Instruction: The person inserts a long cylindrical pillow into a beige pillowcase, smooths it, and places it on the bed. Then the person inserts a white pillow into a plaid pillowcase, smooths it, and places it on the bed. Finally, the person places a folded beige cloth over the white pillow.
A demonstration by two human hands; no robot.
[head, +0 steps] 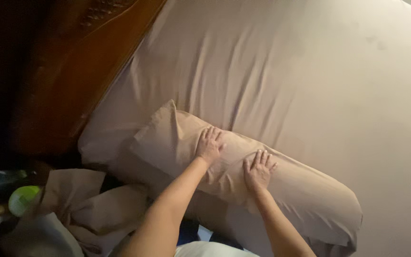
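We have both hands flat on the pillow point(243, 185), which lies at the near edge of the bed point(310, 81). Its long axis runs from the upper left, toward the wooden headboard point(86, 71), down to the lower right. Our left hand point(209, 145) rests on the pillow's upper-left half, fingers spread and open, pressing down, not gripping. Our right hand point(259, 170) lies just beside it, nearer the pillow's middle, palm down, fingers fanned, likewise holding nothing. So the left hand is nearer the headboard end, the right nearer the free lower-right end.

The flat open flap of the pillowcase sticks out beyond the pillow toward the headboard. On the far side of the pillow the sheet stretches wide and wrinkled, with plenty of open room. On the near side the pillow sits at the mattress edge, with little margin. Left of the pillow, below the headboard, lies a bundle of crumpled cloth point(91, 204), and beyond it a green round thing point(23, 199), perhaps a bottle cap; the dark corner makes that hard to tell.
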